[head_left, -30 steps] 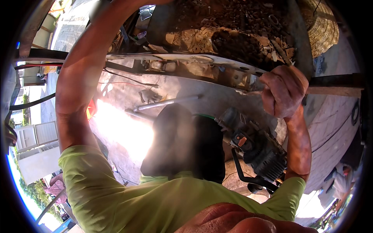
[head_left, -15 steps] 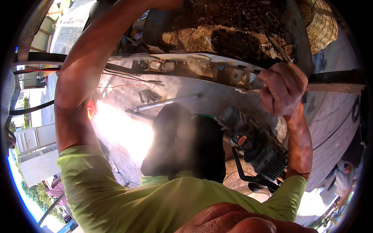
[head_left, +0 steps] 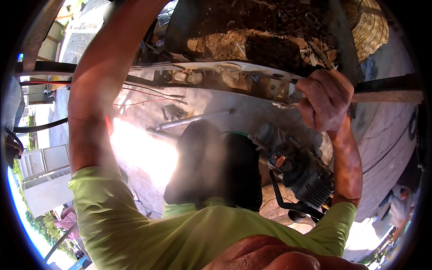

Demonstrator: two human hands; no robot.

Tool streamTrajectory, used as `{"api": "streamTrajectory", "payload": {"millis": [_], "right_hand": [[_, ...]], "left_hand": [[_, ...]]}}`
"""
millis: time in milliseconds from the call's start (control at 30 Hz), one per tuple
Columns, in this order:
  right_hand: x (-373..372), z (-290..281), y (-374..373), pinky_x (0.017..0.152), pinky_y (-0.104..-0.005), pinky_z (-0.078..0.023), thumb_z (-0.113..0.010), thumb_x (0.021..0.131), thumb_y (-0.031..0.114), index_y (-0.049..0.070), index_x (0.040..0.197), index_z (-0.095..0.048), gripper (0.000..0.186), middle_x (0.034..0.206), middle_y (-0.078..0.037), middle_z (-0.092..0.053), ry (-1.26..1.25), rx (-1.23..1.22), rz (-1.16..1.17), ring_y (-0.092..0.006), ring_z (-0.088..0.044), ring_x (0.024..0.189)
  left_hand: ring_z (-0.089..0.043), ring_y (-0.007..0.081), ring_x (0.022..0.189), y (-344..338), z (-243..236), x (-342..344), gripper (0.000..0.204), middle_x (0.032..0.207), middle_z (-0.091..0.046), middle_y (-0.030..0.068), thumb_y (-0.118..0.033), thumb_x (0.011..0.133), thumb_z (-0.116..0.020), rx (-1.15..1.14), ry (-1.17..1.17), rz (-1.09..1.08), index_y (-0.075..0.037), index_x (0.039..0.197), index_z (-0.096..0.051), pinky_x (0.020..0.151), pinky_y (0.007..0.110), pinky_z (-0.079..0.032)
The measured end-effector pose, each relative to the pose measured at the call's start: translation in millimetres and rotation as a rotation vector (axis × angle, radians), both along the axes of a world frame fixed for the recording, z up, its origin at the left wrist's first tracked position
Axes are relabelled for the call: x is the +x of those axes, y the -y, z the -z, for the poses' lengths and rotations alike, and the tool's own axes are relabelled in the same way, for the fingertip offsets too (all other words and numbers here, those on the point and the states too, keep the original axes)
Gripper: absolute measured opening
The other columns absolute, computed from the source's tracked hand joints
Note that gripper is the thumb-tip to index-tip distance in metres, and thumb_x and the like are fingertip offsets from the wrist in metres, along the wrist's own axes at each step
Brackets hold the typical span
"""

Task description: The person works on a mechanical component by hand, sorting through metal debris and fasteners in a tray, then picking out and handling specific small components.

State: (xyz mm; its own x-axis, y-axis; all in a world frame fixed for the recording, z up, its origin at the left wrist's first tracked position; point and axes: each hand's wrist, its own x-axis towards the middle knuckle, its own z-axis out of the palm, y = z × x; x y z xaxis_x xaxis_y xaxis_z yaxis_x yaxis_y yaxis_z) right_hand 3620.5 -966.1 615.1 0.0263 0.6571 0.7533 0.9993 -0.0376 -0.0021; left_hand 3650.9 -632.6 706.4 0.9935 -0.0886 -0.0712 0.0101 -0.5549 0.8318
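The rail (head_left: 258, 69) reaches the right hand (head_left: 326, 100), its fingers (head_left: 314, 92) curled tight; whether they grip it is hidden. Beyond them sits a tray (head_left: 344, 40) of scraps (head_left: 225, 42); below, leftward, an engine (head_left: 299, 173). The left hand is unseen.

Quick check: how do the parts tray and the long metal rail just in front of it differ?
The tray is broad and mostly dark; the rail is long, narrow and paler. The tray carries scattered small brownish parts; the rail has holes along it. Both look dirty, and both lie near the closed right hand.
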Motion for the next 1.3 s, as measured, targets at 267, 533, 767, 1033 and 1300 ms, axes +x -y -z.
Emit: {"api": "streamTrajectory", "payload": {"millis": [267,533,767,1033,1300], "right_hand": [[0.7,-0.4,0.1,0.051,-0.0359,-0.046,-0.068,0.06,0.012,0.005,0.085,-0.067,0.026,0.072,-0.007,-0.056,0.007,-0.002,0.001,-0.0242,-0.055,0.056],[0.5,-1.9,-1.8,0.051,-0.0359,-0.045,-0.068,0.06,0.012,0.005,0.085,-0.067,0.026,0.072,-0.007,-0.056,0.01,-0.001,-0.003,-0.0236,-0.054,0.056],[1.8,-0.8,-1.4,0.05,-0.0359,-0.045,-0.068,0.059,0.013,0.006,0.084,-0.067,0.027,0.071,-0.007,-0.055,0.009,0.001,-0.01,-0.0234,-0.054,0.056],[1.6,0.7,0.4,0.051,-0.0358,-0.045,-0.068,0.059,0.014,0.006,0.085,-0.066,0.026,0.072,-0.007,-0.056,0.01,0.0,-0.008,-0.0235,-0.055,0.056],[1.6,0.1,-0.1,0.051,-0.0356,-0.045,-0.067,0.058,0.013,0.005,0.085,-0.067,0.028,0.072,-0.007,-0.056,0.008,-0.005,0.0,-0.0235,-0.054,0.056]], "left_hand": [[-0.068,0.0263,0.101,9.5,-22.0,-18.5,0.03,0.112,-0.073,0.0154,-0.018,0.094,-0.062,0.502,0.076,-0.179,-0.004,0.119,-0.073,0.092,0.04,-0.055],[-0.072,0.0263,0.087,-35.8,22.5,16.7,0.028,0.104,-0.075,0.0169,-0.017,0.092,-0.058,1.695,0.131,0.74,-0.003,0.109,-0.075,0.077,0.042,-0.058],[-0.073,0.0242,0.09,-1.5,-3.6,-8.6,0.032,0.102,-0.075,0.0161,-0.013,0.097,-0.062,0.173,-0.063,-0.031,0.004,0.123,-0.067,0.078,0.037,-0.061],[-0.071,0.0232,0.094,-14.2,-7.0,-1.4,0.026,0.107,-0.074,0.0154,-0.012,0.091,-0.07,0.363,0.015,-0.15,-0.001,0.114,-0.073,0.079,0.037,-0.059],[-0.071,0.0367,0.083,-51.5,32.1,12.4,0.023,0.092,-0.073,0.0214,-0.014,0.079,-0.072,0.913,0.425,0.226,-0.001,0.098,-0.074,0.075,0.045,-0.057]]}}
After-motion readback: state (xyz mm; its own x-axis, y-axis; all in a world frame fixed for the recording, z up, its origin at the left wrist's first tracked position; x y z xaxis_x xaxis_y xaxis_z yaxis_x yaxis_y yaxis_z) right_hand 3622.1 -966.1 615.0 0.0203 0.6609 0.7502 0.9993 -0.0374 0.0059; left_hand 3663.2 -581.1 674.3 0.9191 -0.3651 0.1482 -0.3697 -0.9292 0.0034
